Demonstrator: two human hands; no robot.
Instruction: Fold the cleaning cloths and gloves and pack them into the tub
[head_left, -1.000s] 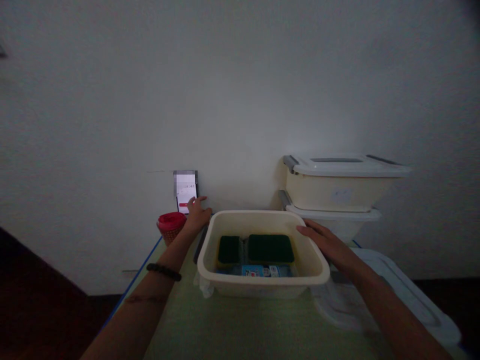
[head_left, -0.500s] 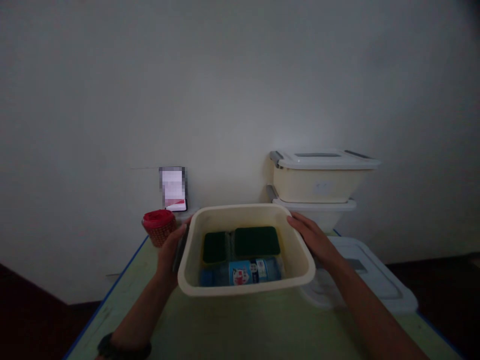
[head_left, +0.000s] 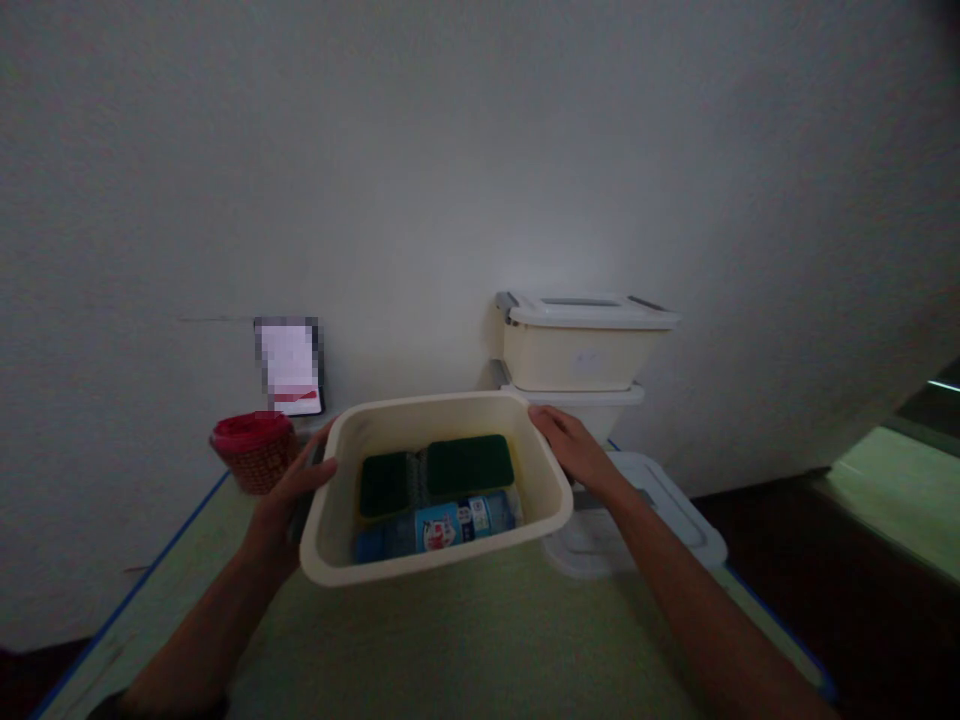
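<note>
Between my hands is a cream plastic storage box (head_left: 442,568) without a lid, tilted so its inside faces me. My left hand (head_left: 289,500) grips its left side, thumb over the rim. On the opposite side, my right hand (head_left: 566,440) holds the rim near the far right corner. Inside lie dark green scouring pads (head_left: 470,465) and, along the near wall, a bottle (head_left: 442,527) with a blue cap and a blue printed label. Whether the box's underside touches the table is hidden.
A pale lid (head_left: 660,510) lies on the green table (head_left: 420,650) at right. Two lidded boxes (head_left: 577,355) stand stacked by the wall. At the left are a red woven basket (head_left: 259,460) and an upright phone (head_left: 292,365). Blue edging runs along the table's sides.
The view has turned to the right, so everything appears further left. Both hands keep hold of the box, which now looks slightly more slanted, its right side higher.
</note>
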